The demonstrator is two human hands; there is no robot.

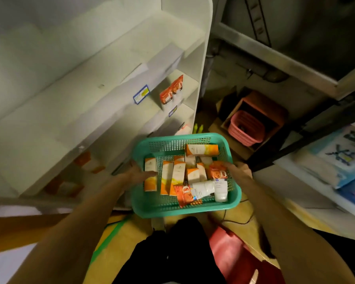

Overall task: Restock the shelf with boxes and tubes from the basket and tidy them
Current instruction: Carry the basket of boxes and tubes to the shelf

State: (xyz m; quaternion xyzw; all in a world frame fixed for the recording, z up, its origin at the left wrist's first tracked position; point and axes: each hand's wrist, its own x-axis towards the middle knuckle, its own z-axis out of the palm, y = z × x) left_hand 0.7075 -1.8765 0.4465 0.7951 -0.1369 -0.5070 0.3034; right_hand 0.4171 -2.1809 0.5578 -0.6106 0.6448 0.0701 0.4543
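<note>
I hold a green plastic basket in front of me. My left hand grips its left rim, thumb over the edge beside a box. My right hand grips the right rim. Inside lie several orange-and-white boxes, orange boxes with a face print and white tubes. The white shelf unit stands to the left. Two orange boxes stand on one of its middle shelves, more orange boxes lower down, blurred.
A pink basket sits in a box on the floor ahead to the right. A metal rack rises behind it. Blue-and-white packs lie on a low shelf at the right. A red object is beside my legs.
</note>
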